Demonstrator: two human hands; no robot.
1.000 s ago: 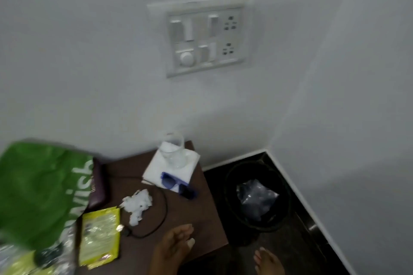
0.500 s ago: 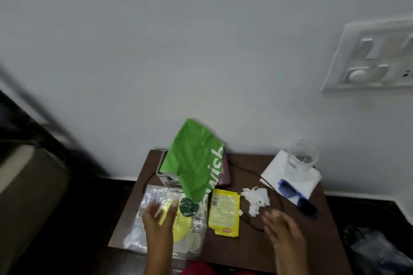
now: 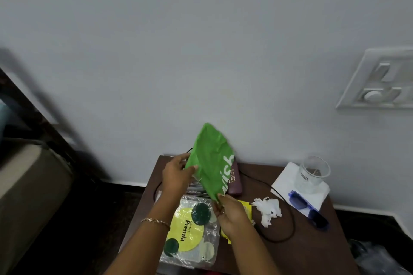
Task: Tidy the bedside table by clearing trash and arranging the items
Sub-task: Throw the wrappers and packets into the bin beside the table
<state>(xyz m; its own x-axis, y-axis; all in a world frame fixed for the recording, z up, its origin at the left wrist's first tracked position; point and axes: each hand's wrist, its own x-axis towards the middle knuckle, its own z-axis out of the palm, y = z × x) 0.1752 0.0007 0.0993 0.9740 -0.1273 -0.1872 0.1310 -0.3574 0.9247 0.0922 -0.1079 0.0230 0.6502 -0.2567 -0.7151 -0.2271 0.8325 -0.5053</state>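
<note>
- Since half a second ago both hands have come up onto the green bag (image 3: pixel 210 163). The left has left the clear packet (image 3: pixel 190 236), and the right has left its place low over the bedside table (image 3: pixel 301 252).
- Left of centre, the left hand (image 3: pixel 176 176) curls its fingers round the bag's upper left edge, probably to keep it upright.
- In the centre the bag stands raised over the table's back left, in front of a maroon case (image 3: pixel 235 182). The clear packet lies flat below it.
- Just right of that, the right hand (image 3: pixel 232 214) pinches the bag's bottom corner. Gripping opposite ends looks like a way to pull it taut for folding or bunching as trash.
- Further right, a yellow sachet (image 3: pixel 245 205) peeks out from under that hand, with crumpled tissue (image 3: pixel 268 207) beside it and a looped black cable (image 3: pixel 288 227) nearby.
- At the right of the table, blue sunglasses (image 3: pixel 308 207) and a glass (image 3: pixel 312 174) sit on a white napkin (image 3: pixel 288 174), with no hand on them.
</note>
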